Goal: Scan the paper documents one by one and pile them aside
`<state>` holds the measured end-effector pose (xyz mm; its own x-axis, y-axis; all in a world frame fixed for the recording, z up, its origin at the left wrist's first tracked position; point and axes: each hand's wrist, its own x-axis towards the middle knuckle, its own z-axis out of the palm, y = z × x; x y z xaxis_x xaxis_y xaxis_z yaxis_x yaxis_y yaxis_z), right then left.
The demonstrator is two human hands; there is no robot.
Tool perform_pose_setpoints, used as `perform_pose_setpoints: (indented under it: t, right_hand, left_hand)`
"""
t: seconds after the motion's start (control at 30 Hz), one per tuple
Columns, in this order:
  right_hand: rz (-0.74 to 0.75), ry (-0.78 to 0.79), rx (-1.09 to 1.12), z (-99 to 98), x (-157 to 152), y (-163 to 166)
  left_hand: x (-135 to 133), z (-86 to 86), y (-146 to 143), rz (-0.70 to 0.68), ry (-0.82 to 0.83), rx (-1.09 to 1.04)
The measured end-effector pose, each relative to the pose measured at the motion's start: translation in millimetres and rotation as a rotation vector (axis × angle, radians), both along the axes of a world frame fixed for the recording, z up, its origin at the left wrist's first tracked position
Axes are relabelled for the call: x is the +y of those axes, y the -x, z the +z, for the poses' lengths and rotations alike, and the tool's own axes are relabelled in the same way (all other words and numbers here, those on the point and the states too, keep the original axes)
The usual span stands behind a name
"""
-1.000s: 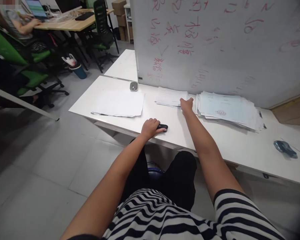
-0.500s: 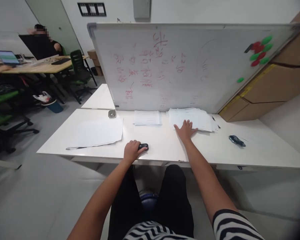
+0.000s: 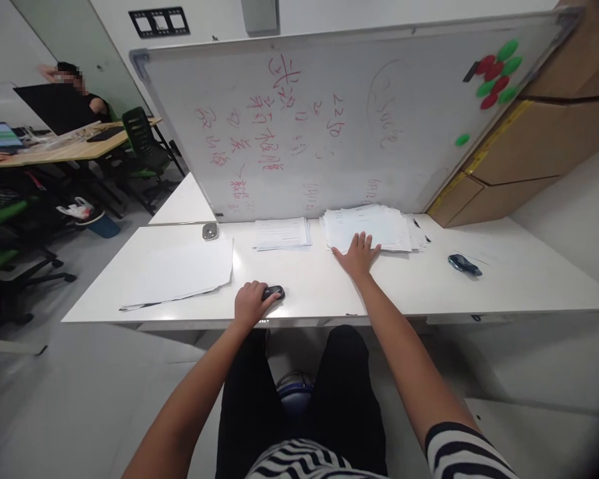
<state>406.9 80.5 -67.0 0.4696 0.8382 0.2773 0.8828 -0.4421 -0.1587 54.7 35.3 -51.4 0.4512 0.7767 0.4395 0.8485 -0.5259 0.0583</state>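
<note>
My left hand [image 3: 252, 303] rests near the front edge of the white table, its fingers wrapped round a black stapler-like object [image 3: 274, 293] whose rounded end sticks out to the right. The hand covers the rest of it. My right hand [image 3: 358, 256] lies with fingers spread over the front edge of a loose paper stack [image 3: 379, 223]. To the left of that, a smaller paper stack [image 3: 281, 233] lies against the foot of the whiteboard. Large white sheets [image 3: 184, 266] lie left of my left hand.
A dark stapler-like item [image 3: 464, 265] lies at the right on the white table [image 3: 309, 293]. A small grey square object [image 3: 210, 231] is at the left. The whiteboard [image 3: 349, 120] stands along the back, with cardboard boxes [image 3: 524, 146] beside it. A person sits at another desk.
The camera view has tilted and shifted slightly, so the table and whiteboard appear farther left. Both hands keep their places, the left on the black object and the right on the papers.
</note>
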Motion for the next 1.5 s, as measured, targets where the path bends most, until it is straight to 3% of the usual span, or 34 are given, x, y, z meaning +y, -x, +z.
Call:
perform_pose_setpoints:
  t: [0.37,0.9,1.07,1.2,1.33,1.43,1.5]
  right_hand:
    - [0.011,-0.237,0.049,5.2,-7,3]
    - [-0.019,-0.377,0.261,2.7,-3,-8]
    - [-0.103,-0.437,0.337,14.1,-10,-8]
    - [-0.065,-0.57,0.436,33.3,-48,17]
    - [-0.085,-0.715,0.837,46.8,-130,69]
    - [-0.073,-0.778,1.115,53.4,-193,109]
    - [-0.038,-0.836,1.243,56.8,-222,129]
  left_hand:
    - [-2,0.0,-2,0.033,0.044,-0.014]
    - [-2,2.8,-2,0.033,0.045,-0.005]
    - [-1,-0.8,-1,0.035,0.043,-0.044]
    - [1,-2.3,-3,0.063,0.059,-0.057]
    - [-1,7.6,-3,0.047,0.088,-0.129]
    - [-21,19.2,-2,-0.073,0.138,-0.332]
    - [-49,26.8,-6,-0.138,0.21,-0.553]
